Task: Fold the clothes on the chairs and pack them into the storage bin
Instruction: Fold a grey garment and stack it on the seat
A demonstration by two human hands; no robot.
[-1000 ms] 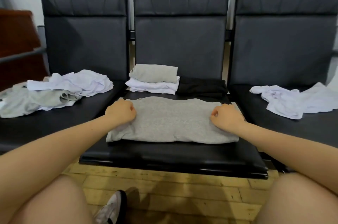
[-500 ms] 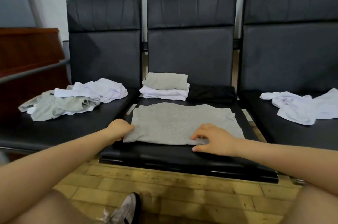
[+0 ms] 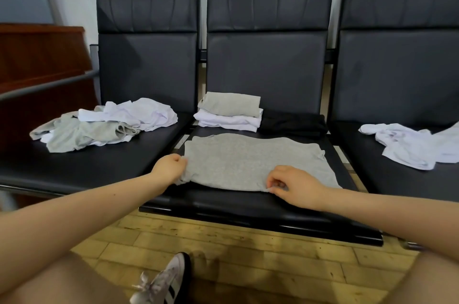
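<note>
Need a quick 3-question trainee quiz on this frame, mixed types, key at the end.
1. True or false: both hands grip the grey shirt on the middle seat.
2. Which folded piece tops the folded stack behind that shirt? A) black B) grey C) white
3. Fill in: the unfolded white clothes on the right seat lie ____ from the right hand.

Key
1. True: the left hand holds its left edge, the right hand pinches its near edge.
2. B; the black folded piece lies beside the stack.
3. apart
</note>
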